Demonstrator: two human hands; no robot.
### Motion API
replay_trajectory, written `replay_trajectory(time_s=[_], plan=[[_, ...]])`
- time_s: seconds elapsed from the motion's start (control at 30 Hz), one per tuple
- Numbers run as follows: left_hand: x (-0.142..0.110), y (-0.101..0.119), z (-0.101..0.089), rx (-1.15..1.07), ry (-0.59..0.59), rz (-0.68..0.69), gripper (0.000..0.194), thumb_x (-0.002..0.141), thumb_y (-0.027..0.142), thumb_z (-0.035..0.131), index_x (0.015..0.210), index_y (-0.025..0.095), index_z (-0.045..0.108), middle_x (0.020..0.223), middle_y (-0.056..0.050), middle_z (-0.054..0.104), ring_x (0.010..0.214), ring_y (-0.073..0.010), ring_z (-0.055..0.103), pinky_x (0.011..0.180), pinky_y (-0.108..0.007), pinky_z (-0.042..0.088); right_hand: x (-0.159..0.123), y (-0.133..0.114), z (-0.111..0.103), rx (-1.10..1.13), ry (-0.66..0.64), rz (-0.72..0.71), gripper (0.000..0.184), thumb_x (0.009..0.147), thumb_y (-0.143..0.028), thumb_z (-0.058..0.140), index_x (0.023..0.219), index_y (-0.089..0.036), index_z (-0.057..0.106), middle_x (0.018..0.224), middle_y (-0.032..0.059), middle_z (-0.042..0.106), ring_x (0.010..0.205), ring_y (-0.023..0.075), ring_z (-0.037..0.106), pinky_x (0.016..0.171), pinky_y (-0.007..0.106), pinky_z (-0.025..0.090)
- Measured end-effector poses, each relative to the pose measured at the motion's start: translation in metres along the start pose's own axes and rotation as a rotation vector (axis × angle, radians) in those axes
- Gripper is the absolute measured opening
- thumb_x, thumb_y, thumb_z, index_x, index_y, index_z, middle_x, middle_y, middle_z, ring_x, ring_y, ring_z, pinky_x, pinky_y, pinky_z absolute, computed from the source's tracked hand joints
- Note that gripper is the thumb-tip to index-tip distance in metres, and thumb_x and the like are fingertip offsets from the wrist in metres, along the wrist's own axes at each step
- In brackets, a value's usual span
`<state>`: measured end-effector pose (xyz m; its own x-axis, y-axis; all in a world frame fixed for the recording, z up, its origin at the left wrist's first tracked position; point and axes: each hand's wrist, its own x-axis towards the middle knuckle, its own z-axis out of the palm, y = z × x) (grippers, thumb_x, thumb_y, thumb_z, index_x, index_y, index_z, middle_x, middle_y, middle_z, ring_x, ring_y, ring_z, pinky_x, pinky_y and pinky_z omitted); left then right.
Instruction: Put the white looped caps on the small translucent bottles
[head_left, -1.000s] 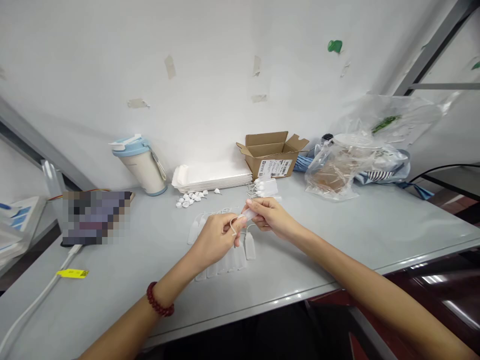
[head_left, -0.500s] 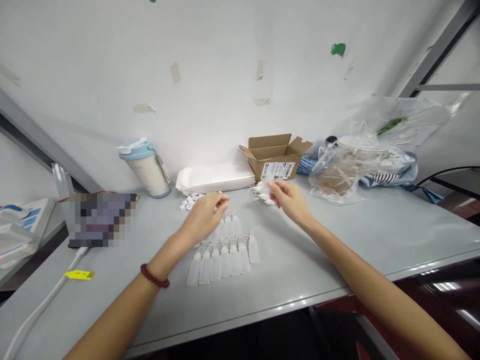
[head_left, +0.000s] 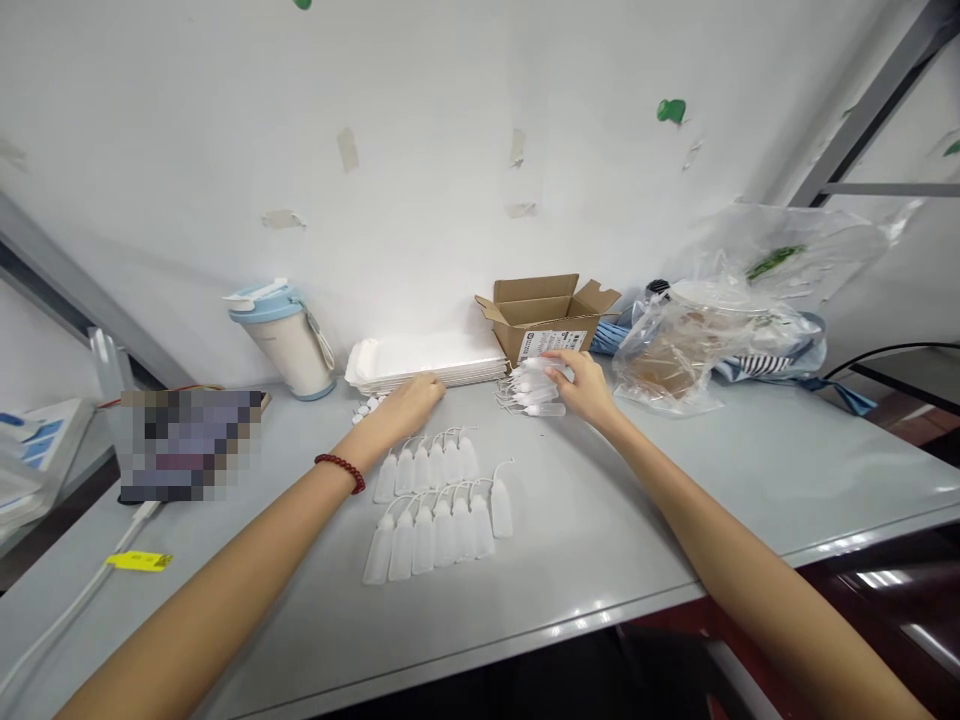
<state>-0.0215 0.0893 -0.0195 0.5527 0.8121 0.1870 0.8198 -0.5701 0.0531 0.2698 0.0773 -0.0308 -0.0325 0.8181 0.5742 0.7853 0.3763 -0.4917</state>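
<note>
Bottles (head_left: pixel 424 542): two rows, near-centre bench (head_left: pixel 592 525) | bottle pile (head_left: pixel 534 388): farther right, before carton (head_left: pixel 553 342) | right hand (head_left: pixel 589 390): fingers at pile, cannot tell whether grasping | left hand (head_left: pixel 409 405): beside white caps (head_left: pixel 365 408), fingers curled downward, grip hidden

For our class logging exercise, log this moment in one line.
left hand: by white caps, grip hidden | right hand: at bottle pile, grip unclear | bottle rows: on table | carton: open
</note>
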Motion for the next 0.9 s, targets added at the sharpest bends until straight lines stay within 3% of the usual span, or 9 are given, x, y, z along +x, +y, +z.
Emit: replay_trajectory(time_s=[0.3, 0.53, 0.6, 0.7, 0.9], plan=[[0.003, 0.005, -0.001, 0.185, -0.082, 0.018, 0.039, 0.069, -0.01, 0.033, 0.085, 0.01, 0.063, 0.089, -0.014, 0.062, 0.082, -0.0218, 0.06, 0.071, -0.03, 0.045, 0.005, 0.004, 0.007, -0.052, -0.141, -0.093, 0.03, 0.085, -0.019, 0.045, 0.106, -0.017, 0.066, 0.109, 0.0099, 0.067, 0.103, 0.0269, 0.054, 0.092, 0.042, 0.036], [-0.001, 0.011, -0.011, 0.22, -0.064, 0.021, 0.029, 0.08, -0.002, 0.035, 0.086, 0.01, 0.061, 0.09, -0.015, 0.06, 0.082, -0.0242, 0.06, 0.07, -0.033, 0.046, 0.003, 0.004, 0.004, -0.081, -0.096, -0.132, 0.031, 0.084, -0.015, 0.044, 0.105, -0.018, 0.067, 0.116, 0.0101, 0.063, 0.107, 0.0275, 0.051, 0.09, 0.042, 0.037], [-0.009, 0.013, -0.015, 0.16, -0.005, 0.014, 0.024, 0.084, 0.004, 0.038, 0.092, 0.011, 0.06, 0.094, -0.013, 0.06, 0.084, -0.0228, 0.06, 0.072, -0.032, 0.046, 0.003, 0.002, 0.002, -0.087, -0.088, -0.144, 0.03, 0.084, -0.015, 0.044, 0.104, -0.018, 0.067, 0.115, 0.0101, 0.063, 0.105, 0.0271, 0.052, 0.089, 0.042, 0.037], [-0.029, 0.016, -0.02, -0.05, 0.199, -0.026, 0.02, 0.087, 0.015, 0.043, 0.099, 0.013, 0.058, 0.098, -0.01, 0.058, 0.082, -0.02, 0.06, 0.074, -0.032, 0.048, 0.001, -0.002, 0.001, -0.094, -0.069, -0.166, 0.029, 0.085, -0.016, 0.045, 0.103, -0.018, 0.067, 0.115, 0.0105, 0.063, 0.104, 0.0274, 0.052, 0.088, 0.042, 0.038], [-0.073, 0.002, -0.025, -0.376, 0.539, -0.31, 0.026, 0.082, 0.034, 0.051, 0.092, 0.014, 0.064, 0.09, -0.007, 0.063, 0.073, -0.0176, 0.059, 0.07, -0.03, 0.049, -0.008, -0.021, 0.005, -0.064, 0.027, -0.291, 0.025, 0.088, -0.02, 0.043, 0.097, -0.019, 0.067, 0.107, 0.0102, 0.065, 0.097, 0.0265, 0.054, 0.084, 0.041, 0.041]])
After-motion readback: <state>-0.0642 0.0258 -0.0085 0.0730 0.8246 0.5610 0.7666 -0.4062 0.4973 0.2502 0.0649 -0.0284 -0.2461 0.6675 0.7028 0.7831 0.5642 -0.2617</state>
